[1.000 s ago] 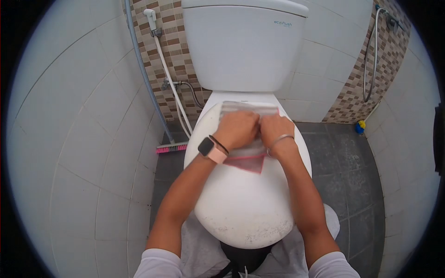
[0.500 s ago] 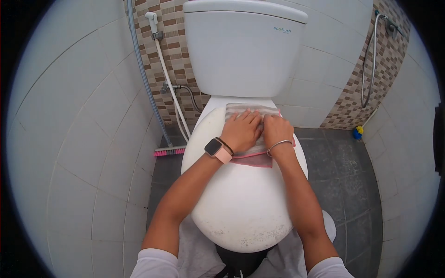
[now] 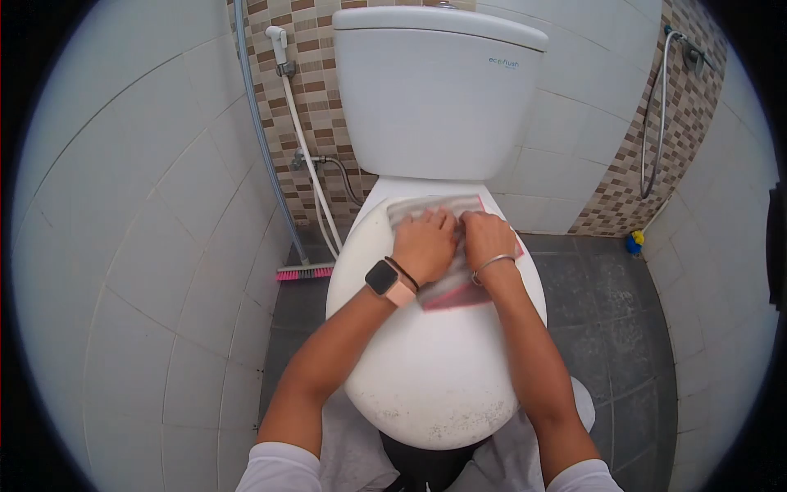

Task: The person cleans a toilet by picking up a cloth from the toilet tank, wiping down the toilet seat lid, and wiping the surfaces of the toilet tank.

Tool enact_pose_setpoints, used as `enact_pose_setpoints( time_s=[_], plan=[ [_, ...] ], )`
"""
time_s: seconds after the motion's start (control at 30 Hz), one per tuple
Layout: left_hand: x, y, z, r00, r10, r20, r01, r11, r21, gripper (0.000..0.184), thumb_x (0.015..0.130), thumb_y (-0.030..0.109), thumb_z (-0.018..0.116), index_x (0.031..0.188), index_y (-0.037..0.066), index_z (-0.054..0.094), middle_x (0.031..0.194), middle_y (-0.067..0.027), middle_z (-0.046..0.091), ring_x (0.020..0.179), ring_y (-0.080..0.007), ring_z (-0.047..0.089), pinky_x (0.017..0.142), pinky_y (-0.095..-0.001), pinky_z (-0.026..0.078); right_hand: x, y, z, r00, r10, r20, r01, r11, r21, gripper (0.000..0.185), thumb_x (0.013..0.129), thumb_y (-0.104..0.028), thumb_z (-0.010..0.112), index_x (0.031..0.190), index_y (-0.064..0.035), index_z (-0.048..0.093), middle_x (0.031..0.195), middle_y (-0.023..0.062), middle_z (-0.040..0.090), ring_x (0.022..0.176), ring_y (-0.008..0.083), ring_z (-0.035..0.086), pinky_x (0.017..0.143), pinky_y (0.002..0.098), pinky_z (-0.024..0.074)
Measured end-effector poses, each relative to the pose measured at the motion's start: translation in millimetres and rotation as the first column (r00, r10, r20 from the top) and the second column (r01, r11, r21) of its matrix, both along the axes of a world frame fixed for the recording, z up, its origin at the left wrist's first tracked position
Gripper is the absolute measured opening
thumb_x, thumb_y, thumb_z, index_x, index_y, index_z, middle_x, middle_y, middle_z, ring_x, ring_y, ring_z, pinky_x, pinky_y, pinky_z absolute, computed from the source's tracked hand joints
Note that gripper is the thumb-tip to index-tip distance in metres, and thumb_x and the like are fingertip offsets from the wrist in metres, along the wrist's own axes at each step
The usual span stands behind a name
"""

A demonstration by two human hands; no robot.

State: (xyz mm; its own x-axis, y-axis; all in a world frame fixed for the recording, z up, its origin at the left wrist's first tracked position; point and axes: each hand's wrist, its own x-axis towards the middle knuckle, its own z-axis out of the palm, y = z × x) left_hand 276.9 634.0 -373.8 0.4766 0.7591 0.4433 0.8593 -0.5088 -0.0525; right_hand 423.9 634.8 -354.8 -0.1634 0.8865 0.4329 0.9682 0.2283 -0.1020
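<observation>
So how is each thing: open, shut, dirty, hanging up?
Toilet lid: shut, speckled near the front
Striped cloth: lying under left hand and right hand
Smartwatch: worn, screen dark
Cistern lid: on
Floor brush: bristles down
Bidet sprayer: hung in its holder
Shower hose: hanging in a loop

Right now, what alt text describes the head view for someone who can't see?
A person's left hand and right hand are on a striped, pink-edged cloth atop a closed white toilet lid, speckled dark near its front edge.
</observation>
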Motion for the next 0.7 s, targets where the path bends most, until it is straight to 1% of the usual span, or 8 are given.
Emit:
enact_pose_setpoints(
  time_s=[0.1, 0.23, 0.33, 0.43, 0.57, 0.6, 0.67, 0.7],
  plan=[
    [-12, 10, 7, 0.994, -0.041, 0.103, 0.058, 0.985, -0.162, 0.050, 0.100, 0.036, 0.044, 0.140, 0.005, 0.046, 0.145, -0.0168, 0.049, 0.139, -0.0317, 0.042, 0.110, -0.0534, 0.035, -3, 4, 5, 0.999, -0.026, -0.025, 0.025, 0.999, -0.036, 0.020, 0.086, -0.010, 0.058, 0.100, -0.0116, 0.073, 0.093, 0.0152, 0.072, 0.087, 0.0355, 0.070, 0.077, 0.0476, 0.0558],
    [-7, -6, 36, 0.995, 0.026, 0.100, 0.008, 0.947, -0.320, 0.044, 0.094, 0.037, 0.052, 0.124, 0.005, 0.059, 0.120, -0.0177, 0.066, 0.109, -0.0351, 0.065, 0.090, -0.0508, 0.052, -7, -18, 24, 0.995, -0.062, 0.075, 0.073, 0.985, -0.159, 0.016, 0.086, -0.012, 0.061, 0.095, -0.0095, 0.074, 0.092, 0.0177, 0.072, 0.087, 0.0363, 0.070, 0.078, 0.0457, 0.0565],
    [-4, -36, 70, 0.991, 0.048, -0.123, -0.090, 0.926, -0.367, 0.031, 0.087, 0.034, 0.059, 0.100, 0.008, 0.071, 0.095, -0.0163, 0.072, 0.085, -0.0359, 0.070, 0.073, -0.0494, 0.056, -18, -54, 46, 0.991, 0.000, 0.134, 0.031, 0.973, -0.229, 0.013, 0.084, -0.012, 0.063, 0.091, -0.0074, 0.073, 0.091, 0.0191, 0.071, 0.086, 0.0367, 0.070, 0.077, 0.0444, 0.0570],
    [-9, -59, 82, 0.989, 0.027, -0.144, -0.075, 0.937, -0.340, 0.023, 0.083, 0.030, 0.062, 0.082, 0.011, 0.074, 0.081, -0.0156, 0.072, 0.077, -0.0370, 0.070, 0.067, -0.0492, 0.056, -28, -73, 56, 0.988, 0.036, 0.153, 0.011, 0.955, -0.295, 0.012, 0.083, -0.012, 0.063, 0.088, -0.0056, 0.073, 0.091, 0.0192, 0.071, 0.085, 0.0364, 0.071, 0.076, 0.0437, 0.0573],
    [-33, -66, 55, 0.999, 0.039, 0.021, -0.030, 0.944, -0.330, 0.033, 0.088, 0.027, 0.058, 0.115, 0.011, 0.067, 0.090, -0.0143, 0.072, 0.081, -0.0331, 0.070, 0.071, -0.0462, 0.056, -36, -67, 49, 0.976, 0.087, 0.200, -0.016, 0.943, -0.334, 0.014, 0.084, -0.011, 0.065, 0.094, -0.0077, 0.073, 0.099, 0.0162, 0.071, 0.093, 0.0331, 0.071, 0.076, 0.0400, 0.0582],
    [-40, -66, 44, 0.997, 0.038, 0.068, -0.014, 0.945, -0.328, 0.039, 0.093, 0.025, 0.054, 0.129, 0.011, 0.058, 0.110, -0.0136, 0.070, 0.100, -0.0305, 0.068, 0.085, -0.0451, 0.055, -35, -61, 41, 0.981, 0.116, 0.156, -0.073, 0.963, -0.260, 0.013, 0.084, -0.011, 0.063, 0.093, -0.0063, 0.071, 0.095, 0.0169, 0.071, 0.089, 0.0350, 0.070, 0.075, 0.0418, 0.0578],
    [-50, -56, 12, 0.993, -0.020, 0.118, 0.027, 0.998, -0.062, 0.040, 0.096, 0.024, 0.051, 0.132, 0.010, 0.057, 0.122, -0.0135, 0.065, 0.111, -0.0300, 0.064, 0.093, -0.0449, 0.051, -31, -42, 17, 0.980, 0.183, 0.082, -0.175, 0.980, -0.097, 0.011, 0.085, -0.009, 0.059, 0.091, -0.0036, 0.066, 0.087, 0.0181, 0.071, 0.081, 0.0388, 0.070, 0.072, 0.0454, 0.0568],
    [-52, -53, 3, 0.989, -0.052, 0.137, 0.042, 0.996, 0.078, 0.040, 0.097, 0.024, 0.050, 0.133, 0.009, 0.056, 0.128, -0.0135, 0.063, 0.117, -0.0298, 0.061, 0.098, -0.0448, 0.049, -33, -33, 13, 0.980, 0.185, 0.071, -0.176, 0.977, -0.123, 0.012, 0.086, -0.010, 0.060, 0.093, -0.0034, 0.066, 0.092, 0.0173, 0.070, 0.086, 0.0374, 0.069, 0.075, 0.0437, 0.0568]
  ],
)
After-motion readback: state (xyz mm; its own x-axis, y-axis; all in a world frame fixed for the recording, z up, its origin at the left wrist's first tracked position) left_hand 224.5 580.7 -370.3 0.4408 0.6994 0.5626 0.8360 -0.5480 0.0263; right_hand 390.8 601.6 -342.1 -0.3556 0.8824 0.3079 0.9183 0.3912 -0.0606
